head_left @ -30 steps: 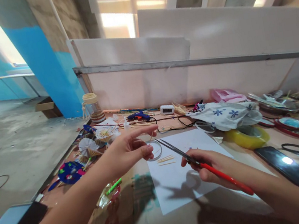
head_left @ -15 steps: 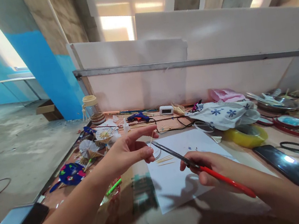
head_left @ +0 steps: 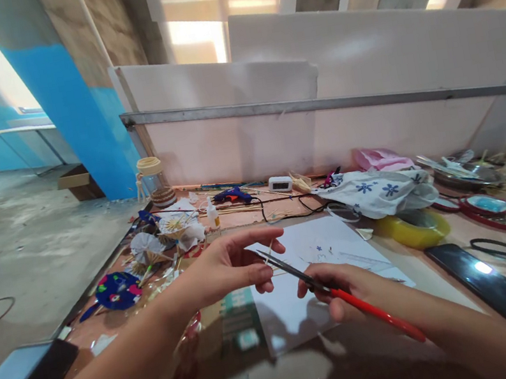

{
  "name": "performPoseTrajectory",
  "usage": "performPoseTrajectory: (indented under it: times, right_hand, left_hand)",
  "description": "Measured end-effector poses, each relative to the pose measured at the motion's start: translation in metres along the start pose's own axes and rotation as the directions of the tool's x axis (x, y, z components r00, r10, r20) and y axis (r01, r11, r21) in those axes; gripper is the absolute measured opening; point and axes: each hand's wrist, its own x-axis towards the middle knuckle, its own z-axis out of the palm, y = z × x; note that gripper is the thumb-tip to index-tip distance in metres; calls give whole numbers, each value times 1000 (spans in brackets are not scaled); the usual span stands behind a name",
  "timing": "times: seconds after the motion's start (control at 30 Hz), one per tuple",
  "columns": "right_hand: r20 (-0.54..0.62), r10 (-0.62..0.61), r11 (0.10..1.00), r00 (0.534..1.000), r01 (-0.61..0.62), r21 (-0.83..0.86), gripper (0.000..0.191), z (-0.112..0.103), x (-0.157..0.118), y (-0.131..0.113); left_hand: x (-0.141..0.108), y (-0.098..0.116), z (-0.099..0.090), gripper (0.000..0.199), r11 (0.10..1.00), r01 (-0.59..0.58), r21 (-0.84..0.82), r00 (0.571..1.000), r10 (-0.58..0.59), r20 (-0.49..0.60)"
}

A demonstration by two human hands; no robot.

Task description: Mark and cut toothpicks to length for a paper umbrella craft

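My left hand (head_left: 220,269) pinches a thin wooden toothpick (head_left: 271,248) between thumb and fingers, a little above a white sheet of paper (head_left: 308,242). In my right hand (head_left: 350,280) is a pair of scissors (head_left: 375,312) with red handles, pointing up and to the left. The scissor tips are at the toothpick, beside my left fingertips; whether the blades touch it I cannot tell. Several more toothpicks lie on the paper, partly hidden behind my left hand. Small blue flower marks show on the sheet.
A blue glue gun (head_left: 232,196), a small glue bottle (head_left: 212,214) and a white digital timer (head_left: 280,183) stand along the back. To the right are yellow tape (head_left: 415,230), a flowered cloth (head_left: 374,192) and a black phone (head_left: 490,286). A dark blue patterned fan (head_left: 118,290) lies left.
Both hands have shifted slightly: the left one right and down, with the toothpick, the right one a little left and down. The glue bottle shows more fully.
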Motion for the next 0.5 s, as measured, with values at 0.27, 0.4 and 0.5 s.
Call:
performPoseTrajectory:
  times: [0.27,0.4,0.5]
  right_hand:
    - [-22,13,1000,1000,-13,7,69,6,-3,-8]
    - [-21,-5,999,1000,6,47,72,7,-3,-10]
    - [-16,-7,998,1000,8,65,71,8,-3,-8]
  left_hand:
    - [3,-6,4,43,998,63,-6,998,-63,26]
    - [5,-9,2,39,998,56,-13,998,-55,29]
    - [6,-11,1,36,998,31,-47,998,-29,51]
